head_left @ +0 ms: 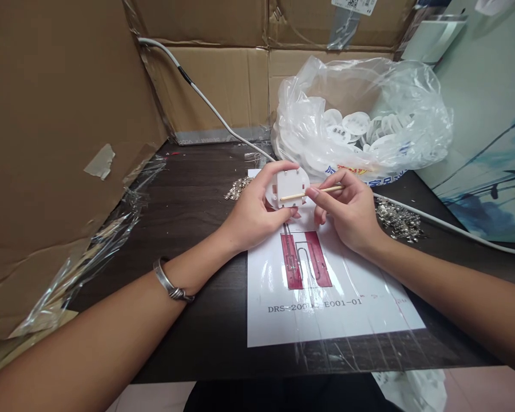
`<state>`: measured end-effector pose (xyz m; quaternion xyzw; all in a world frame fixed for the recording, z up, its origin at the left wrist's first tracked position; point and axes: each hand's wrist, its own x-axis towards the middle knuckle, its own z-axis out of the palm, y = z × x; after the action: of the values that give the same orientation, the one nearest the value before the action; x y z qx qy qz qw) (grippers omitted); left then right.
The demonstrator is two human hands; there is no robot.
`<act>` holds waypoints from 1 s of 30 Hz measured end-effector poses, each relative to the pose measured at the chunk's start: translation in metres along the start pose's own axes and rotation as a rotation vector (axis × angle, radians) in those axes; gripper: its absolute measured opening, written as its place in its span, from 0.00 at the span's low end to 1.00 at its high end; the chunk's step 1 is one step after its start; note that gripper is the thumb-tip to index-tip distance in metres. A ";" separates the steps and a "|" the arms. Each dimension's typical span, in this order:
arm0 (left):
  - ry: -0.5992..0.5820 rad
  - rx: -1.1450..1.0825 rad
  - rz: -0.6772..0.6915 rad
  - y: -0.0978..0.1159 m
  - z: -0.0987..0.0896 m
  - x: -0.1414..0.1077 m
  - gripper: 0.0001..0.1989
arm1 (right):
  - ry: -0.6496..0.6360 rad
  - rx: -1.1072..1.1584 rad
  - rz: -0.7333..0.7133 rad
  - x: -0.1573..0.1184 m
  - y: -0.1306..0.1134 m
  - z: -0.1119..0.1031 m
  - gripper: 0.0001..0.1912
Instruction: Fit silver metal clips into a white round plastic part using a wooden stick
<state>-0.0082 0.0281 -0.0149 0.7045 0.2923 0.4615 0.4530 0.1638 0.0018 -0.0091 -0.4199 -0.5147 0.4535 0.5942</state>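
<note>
Cardboard walls (pixel 47 143) box in your dark table (pixel 197 240), where a printed sheet (pixel 326 297) lies taped flat under your hands as a reference. Your left hand (pixel 253 214) is closed around the white plastic part (pixel 288 187) at the sheet's 12 o'clock edge, steadying its open face toward you. Your right hand (pixel 352 214) pinches a thin wooden stick (pixel 313 193), tip pressed onto that face; the bag of white discs (pixel 360 126) sits at 1 o'clock, within reach.

Bag (pixel 360 120) behind, boxes (pixel 47 143) left — near desk (pixel 206 320) open
</note>
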 end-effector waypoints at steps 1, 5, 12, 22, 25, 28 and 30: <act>-0.013 -0.038 -0.029 0.001 0.000 0.000 0.28 | 0.000 0.011 -0.001 0.000 0.000 -0.001 0.17; -0.028 -0.140 -0.135 0.007 0.001 0.000 0.28 | -0.041 0.027 0.021 0.003 0.002 -0.005 0.17; 0.013 -0.202 -0.196 0.013 0.001 0.002 0.29 | -0.102 0.034 0.067 0.005 0.005 -0.008 0.16; 0.010 -0.209 -0.171 0.011 0.001 0.002 0.29 | -0.118 0.048 0.088 0.004 0.004 -0.008 0.18; -0.010 -0.194 -0.149 0.010 0.001 0.002 0.29 | -0.085 0.036 0.089 0.004 0.003 -0.006 0.20; -0.019 -0.178 -0.125 0.009 0.001 0.002 0.28 | -0.058 0.006 0.098 0.005 0.002 -0.005 0.20; -0.001 -0.178 -0.130 0.010 0.001 0.002 0.28 | -0.073 -0.010 0.105 0.005 0.002 -0.005 0.20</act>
<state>-0.0064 0.0253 -0.0057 0.6415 0.2949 0.4548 0.5429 0.1687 0.0066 -0.0109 -0.4326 -0.5155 0.4965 0.5482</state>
